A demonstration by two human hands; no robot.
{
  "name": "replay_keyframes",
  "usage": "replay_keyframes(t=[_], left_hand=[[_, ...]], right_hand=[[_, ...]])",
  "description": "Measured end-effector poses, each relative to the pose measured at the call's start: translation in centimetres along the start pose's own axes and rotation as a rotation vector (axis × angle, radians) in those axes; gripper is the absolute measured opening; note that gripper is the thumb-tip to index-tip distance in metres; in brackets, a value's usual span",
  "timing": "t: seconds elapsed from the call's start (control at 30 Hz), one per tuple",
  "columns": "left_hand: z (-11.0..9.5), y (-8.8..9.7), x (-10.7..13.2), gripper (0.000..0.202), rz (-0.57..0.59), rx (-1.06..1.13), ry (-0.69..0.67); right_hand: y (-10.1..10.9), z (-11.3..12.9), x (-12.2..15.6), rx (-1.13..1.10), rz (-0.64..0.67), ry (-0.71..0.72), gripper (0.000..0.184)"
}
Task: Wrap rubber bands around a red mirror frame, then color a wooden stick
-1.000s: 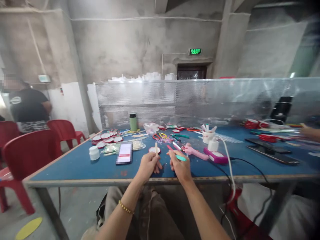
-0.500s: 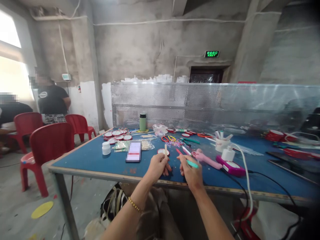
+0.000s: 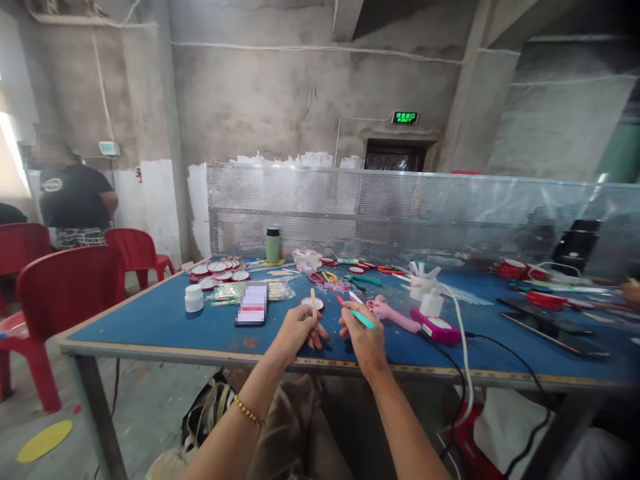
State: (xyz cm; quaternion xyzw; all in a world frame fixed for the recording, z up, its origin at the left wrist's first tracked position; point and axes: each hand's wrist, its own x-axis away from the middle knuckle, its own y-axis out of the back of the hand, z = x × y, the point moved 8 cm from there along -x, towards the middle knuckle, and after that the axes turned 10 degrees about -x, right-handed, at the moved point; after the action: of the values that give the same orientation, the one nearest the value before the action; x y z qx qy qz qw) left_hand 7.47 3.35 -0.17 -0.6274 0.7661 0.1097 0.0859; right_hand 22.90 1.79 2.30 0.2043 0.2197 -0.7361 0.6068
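Observation:
My left hand (image 3: 296, 330), above the table's front edge, pinches a flat wooden craft stick (image 3: 313, 300) that points upward. A small white disc with a red rim (image 3: 306, 303) lies just behind the stick. In my right hand (image 3: 369, 339) is a marker pen (image 3: 364, 319) with a teal body and a red front end, tilted toward the left hand. The pen's tip and the stick are apart. Close beyond the right hand lie a white pen (image 3: 355, 298) and a pink tool (image 3: 397, 315) that looks like a glue gun.
On the blue table (image 3: 150, 333) are a phone (image 3: 252, 303), a white jar (image 3: 194, 298), red-rimmed discs (image 3: 219, 267), bagged sticks (image 3: 227, 293), scissors (image 3: 316, 279), a green bottle (image 3: 273, 245), a pen cup (image 3: 423, 287) and a purple power block (image 3: 436, 327) with cables. A person (image 3: 75, 193) stands at left.
The whole view has swung to the right, so things appear shifted left. Both hands keep the same hold on the stick and the marker pen.

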Motion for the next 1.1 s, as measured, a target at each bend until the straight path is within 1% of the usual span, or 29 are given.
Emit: replay_keyframes(t=[0.17,0.27,0.43,0.57,0.63,0.7,0.83,0.97,1.03,1.1], left_hand=[[0.1,0.0,0.1,0.014,-0.001,-0.021,-0.013],[0.1,0.1,0.2,0.014,-0.013,-0.045,-0.024],[-0.1,0.1,0.0,0.016,-0.018,-0.059,-0.045],[0.1,0.1,-0.1,0.014,-0.034,-0.054,-0.036],[0.2,0.2,-0.1,0.011,-0.051,-0.056,-0.032],[0.1,0.1,0.0,0.01,-0.057,-0.066,-0.041],[-0.1,0.0,0.3,0.005,-0.051,-0.087,-0.053],[0.0,0.0,0.2,0.004,-0.055,-0.087,-0.049],[0.1,0.0,0.1,0.006,-0.056,-0.09,-0.055],[0.1,0.0,0.0,0.008,-0.058,-0.091,-0.061]], right_hand=[[-0.3,-0.2,-0.2,-0.047,0.038,0.016,0.036],[-0.5,-0.5,-0.2,-0.068,0.063,-0.008,0.04],[-0.8,-1.1,-0.4,-0.162,0.128,-0.035,0.05],[-0.7,-2.2,-0.9,-0.26,0.12,-0.126,0.059],[-0.6,-2.7,-1.0,-0.299,0.112,-0.177,0.057],[-0.6,-2.8,-0.9,-0.314,0.117,-0.192,0.052],[-0.3,-2.0,-0.4,-0.257,0.124,-0.128,0.045],[0.4,-1.2,0.2,-0.185,0.051,-0.052,0.044],[0.6,-1.0,0.4,-0.184,0.018,-0.043,0.049],[0.6,-1.0,0.5,-0.21,0.016,-0.056,0.062]])
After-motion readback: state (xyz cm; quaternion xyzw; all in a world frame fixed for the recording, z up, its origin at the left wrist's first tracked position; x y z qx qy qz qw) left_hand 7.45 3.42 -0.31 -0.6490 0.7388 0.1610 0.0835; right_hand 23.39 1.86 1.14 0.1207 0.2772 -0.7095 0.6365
